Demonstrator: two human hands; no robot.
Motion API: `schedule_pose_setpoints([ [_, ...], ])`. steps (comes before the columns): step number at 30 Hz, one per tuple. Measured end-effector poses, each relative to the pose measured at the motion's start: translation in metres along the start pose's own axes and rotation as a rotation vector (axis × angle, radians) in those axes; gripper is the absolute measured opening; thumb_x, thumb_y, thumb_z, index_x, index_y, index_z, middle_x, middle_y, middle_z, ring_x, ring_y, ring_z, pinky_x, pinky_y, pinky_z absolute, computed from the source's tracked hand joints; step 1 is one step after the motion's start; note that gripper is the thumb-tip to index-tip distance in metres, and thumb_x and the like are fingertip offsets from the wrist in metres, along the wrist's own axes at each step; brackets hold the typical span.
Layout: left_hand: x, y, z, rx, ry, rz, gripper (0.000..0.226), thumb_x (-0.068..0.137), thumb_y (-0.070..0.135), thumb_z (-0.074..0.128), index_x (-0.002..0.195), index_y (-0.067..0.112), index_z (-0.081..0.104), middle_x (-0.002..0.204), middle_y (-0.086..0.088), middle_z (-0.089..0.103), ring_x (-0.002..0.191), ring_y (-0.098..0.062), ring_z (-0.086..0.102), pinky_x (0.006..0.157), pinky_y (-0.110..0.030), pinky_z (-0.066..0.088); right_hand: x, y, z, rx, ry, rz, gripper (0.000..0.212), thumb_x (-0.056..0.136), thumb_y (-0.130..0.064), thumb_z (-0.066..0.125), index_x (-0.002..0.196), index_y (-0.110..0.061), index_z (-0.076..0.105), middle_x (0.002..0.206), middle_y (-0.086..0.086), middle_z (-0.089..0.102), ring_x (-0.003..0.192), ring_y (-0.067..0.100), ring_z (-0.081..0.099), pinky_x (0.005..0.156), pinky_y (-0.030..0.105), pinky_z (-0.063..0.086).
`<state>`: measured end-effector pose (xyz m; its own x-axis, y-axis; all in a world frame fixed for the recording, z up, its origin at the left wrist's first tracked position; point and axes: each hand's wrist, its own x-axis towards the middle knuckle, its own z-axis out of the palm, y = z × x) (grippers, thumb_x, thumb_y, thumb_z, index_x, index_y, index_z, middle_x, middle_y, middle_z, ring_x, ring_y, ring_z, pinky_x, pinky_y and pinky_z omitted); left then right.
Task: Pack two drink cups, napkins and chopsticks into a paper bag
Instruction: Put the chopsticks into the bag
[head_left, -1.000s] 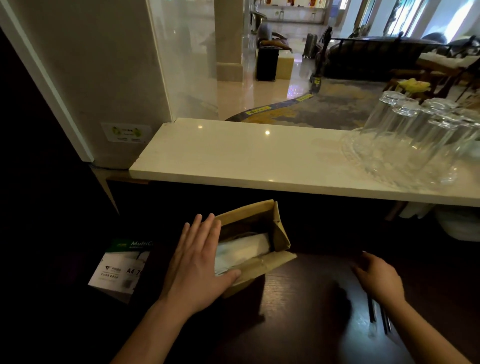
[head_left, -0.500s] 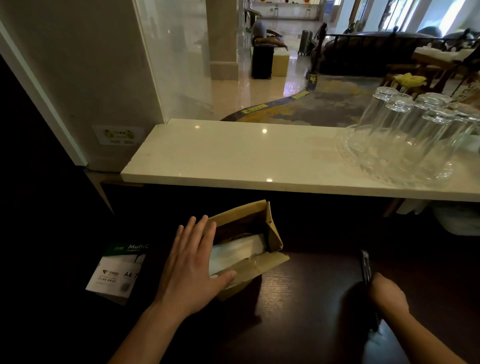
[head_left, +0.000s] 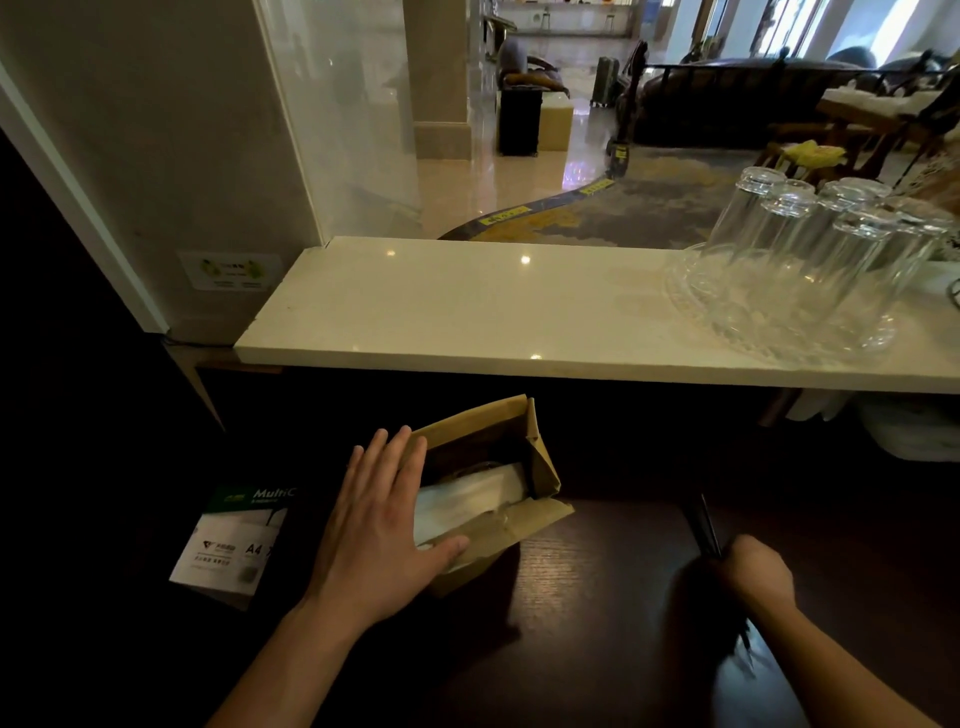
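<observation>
Far left: pack of A4 paper (head_left: 236, 545) on the dark lower surface, partly in shadow, well apart from the bag with bare dark desk between. Next, left hand (head_left: 379, 525) flat and spread, fingers open, palm pressed on the left wall of the paper bag (head_left: 498, 499), thumb hooked over its near rim, gripping nothing. Bag upright on dark wooden desk (head_left: 597, 597), mouth open upward, far right corner flap folded inward, near flap bent outward toward the right. Inside: white napkins (head_left: 467, 501) lying across the opening, a dark rounded cup lid barely visible behind them; count of cups cannot be told. Bag's far edge sits just below the overhanging edge of the white stone counter (head_left: 467, 312), little headroom there. Right of bag: open stretch of bare desk up to the right hand (head_left: 758, 574). Right hand closed around dark chopsticks (head_left: 704, 525), tips sticking out up and away, other ends blurred below the wrist. Up on the counter, right end: upturned clear glasses (head_left: 810, 249) grouped on a glass tray (head_left: 691, 301), near the counter's front edge; rest of counter top bare to the left edge.
</observation>
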<state>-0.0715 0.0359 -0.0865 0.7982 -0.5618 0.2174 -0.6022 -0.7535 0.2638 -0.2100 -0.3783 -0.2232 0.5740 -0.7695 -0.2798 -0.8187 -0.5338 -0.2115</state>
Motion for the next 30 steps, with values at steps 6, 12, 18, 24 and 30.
schedule_pose_setpoints([
  [6, -0.002, 0.001, 0.000, -0.010, 0.002, 0.007, 0.107, 0.072, 0.080, 0.039, 0.154, 0.021, 0.003, 0.163, 0.000, 0.000, 0.148, -0.014, -0.011, 0.119, -0.037, -0.009, -0.006, -0.007, -0.009, 0.033, -0.002, -0.040, 0.021, 0.086, -0.033, 0.064, 0.082, -0.012, 0.060, 0.070, 0.006, 0.064, 0.062, 0.021, 0.063, 0.056, 0.032, 0.051],
  [12, -0.004, 0.000, 0.000, 0.002, -0.013, 0.003, 0.107, 0.072, 0.080, 0.039, 0.153, 0.023, 0.000, 0.163, 0.000, -0.001, 0.148, -0.015, -0.012, 0.120, -0.040, -0.006, -0.025, -0.027, -0.023, 0.133, 0.031, -0.104, 0.014, 0.084, -0.021, 0.068, 0.092, -0.013, 0.060, 0.078, 0.007, 0.065, 0.067, 0.023, 0.065, 0.061, 0.037, 0.056],
  [18, -0.005, 0.000, 0.000, 0.015, -0.010, 0.003, 0.107, 0.071, 0.081, 0.037, 0.153, 0.022, 0.002, 0.163, -0.001, 0.001, 0.148, -0.016, -0.010, 0.119, -0.040, -0.009, -0.047, -0.054, -0.049, 0.356, 0.149, -0.185, 0.021, 0.083, -0.018, 0.070, 0.103, -0.015, 0.066, 0.093, 0.007, 0.071, 0.078, 0.023, 0.067, 0.071, 0.041, 0.058],
  [24, -0.005, 0.001, -0.001, 0.026, -0.003, 0.007, 0.105, 0.071, 0.081, 0.036, 0.153, 0.022, 0.004, 0.163, -0.003, 0.005, 0.149, -0.019, -0.006, 0.119, -0.040, -0.009, -0.079, -0.086, -0.091, 0.474, 0.289, -0.323, 0.023, 0.083, -0.019, 0.071, 0.105, -0.012, 0.073, 0.099, 0.007, 0.074, 0.093, 0.026, 0.068, 0.081, 0.040, 0.055],
  [30, -0.007, -0.002, -0.002, 0.010, -0.002, -0.001, 0.106, 0.071, 0.081, 0.035, 0.153, 0.023, 0.003, 0.163, -0.001, 0.003, 0.148, -0.016, -0.008, 0.119, -0.041, -0.009, -0.103, -0.110, -0.122, 0.708, 0.242, -0.445, 0.012, 0.084, -0.019, 0.071, 0.094, -0.024, 0.074, 0.085, -0.007, 0.074, 0.081, 0.012, 0.070, 0.073, 0.039, 0.059],
])
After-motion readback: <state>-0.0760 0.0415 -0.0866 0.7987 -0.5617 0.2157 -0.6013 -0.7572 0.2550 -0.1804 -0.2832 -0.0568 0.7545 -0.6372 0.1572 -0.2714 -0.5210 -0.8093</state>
